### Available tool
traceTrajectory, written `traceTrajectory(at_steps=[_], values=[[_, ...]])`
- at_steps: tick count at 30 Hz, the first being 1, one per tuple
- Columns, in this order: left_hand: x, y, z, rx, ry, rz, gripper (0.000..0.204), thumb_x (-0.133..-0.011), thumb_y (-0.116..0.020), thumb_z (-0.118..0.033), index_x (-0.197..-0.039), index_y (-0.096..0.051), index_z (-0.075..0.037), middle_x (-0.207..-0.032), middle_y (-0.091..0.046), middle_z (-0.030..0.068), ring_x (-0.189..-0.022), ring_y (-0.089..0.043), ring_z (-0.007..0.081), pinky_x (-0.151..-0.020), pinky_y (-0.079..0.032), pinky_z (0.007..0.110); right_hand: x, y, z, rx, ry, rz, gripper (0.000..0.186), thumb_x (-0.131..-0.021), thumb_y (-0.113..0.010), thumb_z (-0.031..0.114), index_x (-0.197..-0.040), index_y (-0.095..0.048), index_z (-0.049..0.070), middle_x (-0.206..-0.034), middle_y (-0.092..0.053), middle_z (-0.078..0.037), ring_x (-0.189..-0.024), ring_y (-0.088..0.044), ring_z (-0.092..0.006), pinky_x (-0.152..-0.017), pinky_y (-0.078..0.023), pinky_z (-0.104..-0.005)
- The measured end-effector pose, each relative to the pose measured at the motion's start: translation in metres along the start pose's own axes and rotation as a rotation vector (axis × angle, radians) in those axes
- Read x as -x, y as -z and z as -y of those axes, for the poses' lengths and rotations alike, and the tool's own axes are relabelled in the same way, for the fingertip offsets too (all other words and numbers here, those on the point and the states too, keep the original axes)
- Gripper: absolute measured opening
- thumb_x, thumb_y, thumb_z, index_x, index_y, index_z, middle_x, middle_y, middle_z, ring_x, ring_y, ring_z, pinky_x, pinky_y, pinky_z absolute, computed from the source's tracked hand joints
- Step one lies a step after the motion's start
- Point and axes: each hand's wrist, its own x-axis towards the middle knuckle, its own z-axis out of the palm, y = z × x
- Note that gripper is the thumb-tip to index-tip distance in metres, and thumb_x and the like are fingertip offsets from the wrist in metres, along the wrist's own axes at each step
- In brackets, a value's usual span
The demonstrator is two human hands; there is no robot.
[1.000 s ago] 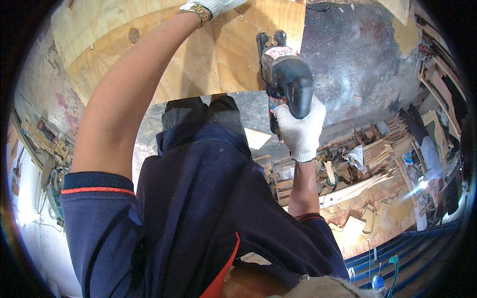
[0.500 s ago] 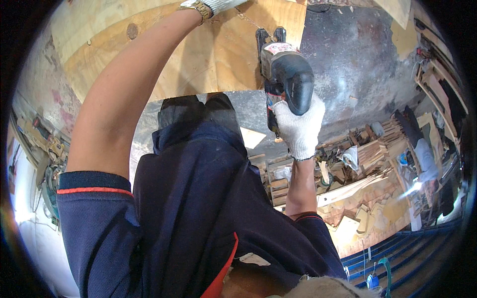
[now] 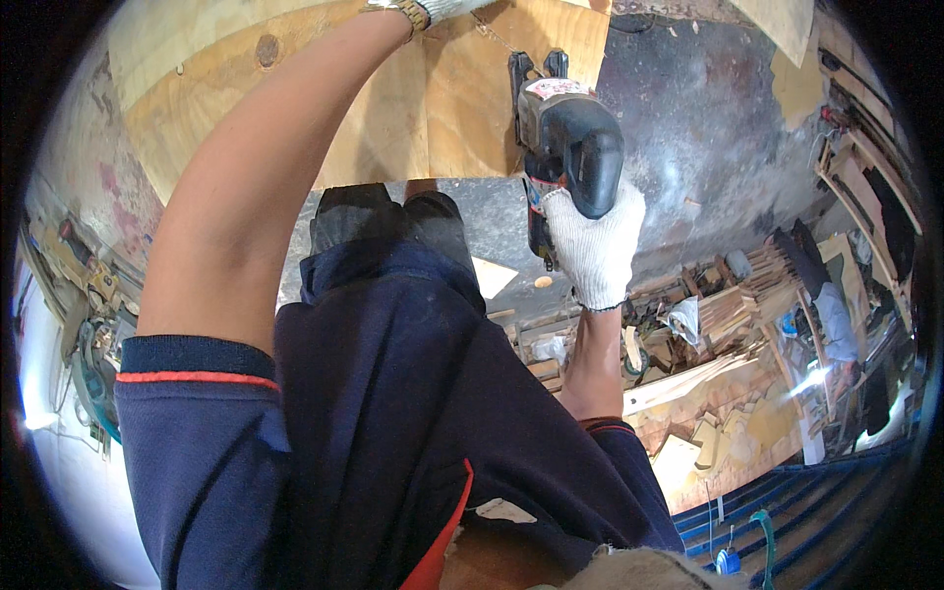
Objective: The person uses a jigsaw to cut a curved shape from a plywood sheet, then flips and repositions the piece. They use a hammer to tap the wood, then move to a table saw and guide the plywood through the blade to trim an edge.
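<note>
My right hand (image 3: 597,246), in a white knitted glove, is closed around the handle of a black and grey jigsaw (image 3: 580,138). The saw's base rests at the right part of a plywood sheet (image 3: 383,128), close to the sheet's near edge. A thin cut or pencil line (image 3: 492,34) runs over the wood ahead of the tool; the blade itself is hidden. At the upper edge of the picture my gloved left hand (image 3: 450,8) lies over the same sheet, a metal-band watch at its wrist. Its fingers are mostly cut off by the frame.
Below the sheet is a worn grey floor (image 3: 688,128). Wood strips and offcuts (image 3: 728,305) are heaped to the right, beside a board (image 3: 737,433) with small scraps. Frames and timber (image 3: 865,167) lean at the far right. Tools and cords (image 3: 93,364) lie at the left.
The view has shifted slightly, and my left forearm sits a little farther right in it. The jigsaw stays in my right hand at nearly the same place on the sheet.
</note>
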Motion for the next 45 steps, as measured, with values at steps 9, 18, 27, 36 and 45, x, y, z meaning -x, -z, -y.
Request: traceTrajectory(at_steps=[9,18,27,36,45], values=[[-0.002,0.004,-0.003,0.002,0.032,0.078,0.071,-0.084,-0.066,-0.049,-0.139,-0.054,-0.006,-0.143,-0.05,0.0186,-0.13,-0.047,0.0347,-0.106,-0.038,0.048,0.004,0.0,-0.004,0.023,-0.042,-0.041,0.021,-0.075,-0.073,0.008,-0.093,-0.069,-0.002,-0.075,-0.069,-0.015,-0.066,-0.062,-0.0153,-0.066,-0.052,-0.034],[-0.004,0.005,-0.003,-0.06,-0.003,-0.016,0.072,-0.084,-0.066,-0.049,-0.14,-0.053,-0.006,-0.139,-0.052,0.0173,-0.129,-0.047,0.0344,-0.106,-0.038,0.049,0.031,-0.005,-0.011,-0.001,-0.069,-0.032,0.023,-0.076,-0.072,0.006,-0.097,-0.07,-0.002,-0.08,-0.072,-0.015,-0.075,-0.068,-0.0149,-0.071,-0.054,-0.0331],[-0.002,-0.003,-0.002,-0.092,-0.014,-0.096,0.066,-0.083,-0.066,-0.047,-0.134,-0.057,-0.006,-0.136,-0.054,0.018,-0.128,-0.048,0.0359,-0.106,-0.038,0.05,0.012,-0.002,-0.003,0.005,-0.017,0.02,0.024,-0.076,-0.072,0.007,-0.098,-0.07,-0.003,-0.081,-0.073,-0.016,-0.074,-0.069,-0.0158,-0.071,-0.054,-0.0331],[-0.005,0.004,-0.001,0.022,0.084,0.182,0.061,-0.081,-0.068,-0.048,-0.126,-0.06,-0.007,-0.126,-0.056,0.0157,-0.12,-0.051,0.0344,-0.101,-0.04,0.049,0.025,0.0,0.0,-0.003,-0.027,0.017,0.022,-0.078,-0.075,0.01,-0.097,-0.07,-0.001,-0.079,-0.073,-0.014,-0.073,-0.069,-0.0151,-0.069,-0.054,-0.0324],[-0.002,-0.001,0.001,0.016,0.059,0.093,0.069,-0.081,-0.068,-0.047,-0.135,-0.058,-0.005,-0.131,-0.055,0.017,-0.124,-0.05,0.0347,-0.105,-0.038,0.052,0.024,-0.004,-0.006,-0.024,-0.042,0.035,0.02,-0.077,-0.075,0.01,-0.094,-0.071,0.0,-0.077,-0.072,-0.013,-0.07,-0.069,-0.0161,-0.067,-0.055,-0.0329]])
